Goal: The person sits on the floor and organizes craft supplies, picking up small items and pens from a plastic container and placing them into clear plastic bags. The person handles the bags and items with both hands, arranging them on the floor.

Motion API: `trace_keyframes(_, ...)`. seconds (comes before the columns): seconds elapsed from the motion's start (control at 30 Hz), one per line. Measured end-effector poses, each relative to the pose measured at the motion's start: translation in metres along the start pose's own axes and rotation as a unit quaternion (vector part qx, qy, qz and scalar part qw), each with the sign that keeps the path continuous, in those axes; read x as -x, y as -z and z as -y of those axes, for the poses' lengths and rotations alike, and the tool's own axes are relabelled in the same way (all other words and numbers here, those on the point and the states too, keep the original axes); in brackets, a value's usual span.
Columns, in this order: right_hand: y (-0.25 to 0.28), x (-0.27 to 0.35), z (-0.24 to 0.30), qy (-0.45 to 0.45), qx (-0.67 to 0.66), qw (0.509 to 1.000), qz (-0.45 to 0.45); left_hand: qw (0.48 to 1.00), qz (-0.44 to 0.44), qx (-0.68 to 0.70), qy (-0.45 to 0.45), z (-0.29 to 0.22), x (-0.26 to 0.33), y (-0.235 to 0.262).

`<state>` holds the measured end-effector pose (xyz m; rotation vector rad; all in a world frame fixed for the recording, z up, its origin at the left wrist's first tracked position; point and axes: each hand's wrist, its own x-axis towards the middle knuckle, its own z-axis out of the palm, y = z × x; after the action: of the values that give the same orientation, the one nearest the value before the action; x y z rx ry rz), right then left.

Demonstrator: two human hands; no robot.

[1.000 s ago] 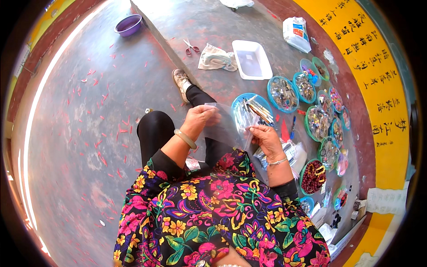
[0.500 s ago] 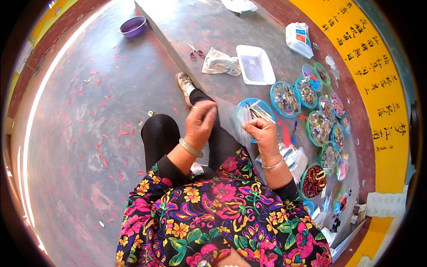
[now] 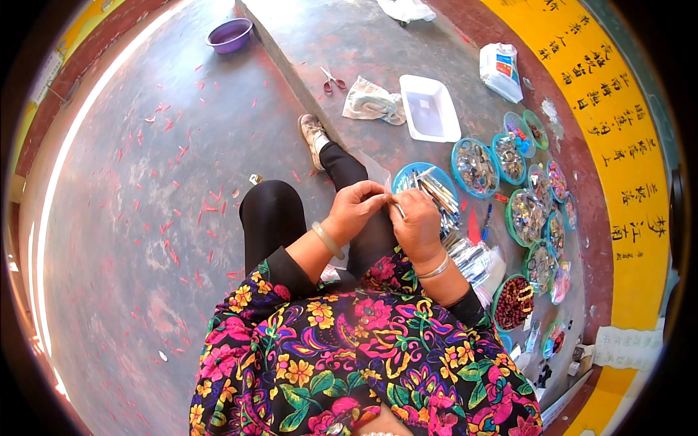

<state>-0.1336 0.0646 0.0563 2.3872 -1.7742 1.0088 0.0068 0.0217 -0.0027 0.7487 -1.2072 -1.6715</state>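
My left hand [image 3: 353, 211] and my right hand [image 3: 417, 227] meet over my right leg, fingers pinched together. A thin clear plastic bag or sheet [image 3: 379, 171] shows just beyond the fingertips, and both hands grip its near edge. A small slim shiny thing shows at my right fingers, too little to name. Right beside that hand stands a round blue basket [image 3: 399, 173] holding several pens [image 3: 436, 190]. More silvery pen-like sticks [image 3: 472, 263] lie in a heap near my right wrist.
On the floor to the right, several round baskets [image 3: 475, 168] hold small trinkets, and one holds dark red beads [image 3: 513, 305]. Farther off lie a white tray [image 3: 430, 109], a cloth [image 3: 372, 102], scissors [image 3: 333, 80] and a purple basin [image 3: 229, 36]. Red scraps [image 3: 173, 256] litter the left floor.
My hands, apart before, have come together at the clear plastic. The left moved right and down, closing its fingers; the right moved slightly left. The view has shifted a little.
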Motion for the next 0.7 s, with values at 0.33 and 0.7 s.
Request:
trace_keyframes(0.33,0.008,0.007,-0.004,-0.170,-0.224,0.959,0.035,0.994,0.008,0.058,0.093,-0.001,-0.001,0.002)
trace_keyframes(0.7,0.008,0.014,-0.025,-0.296,-0.400,0.861,0.101,0.992,0.013,0.071,0.104,-0.005,-0.001,0.003)
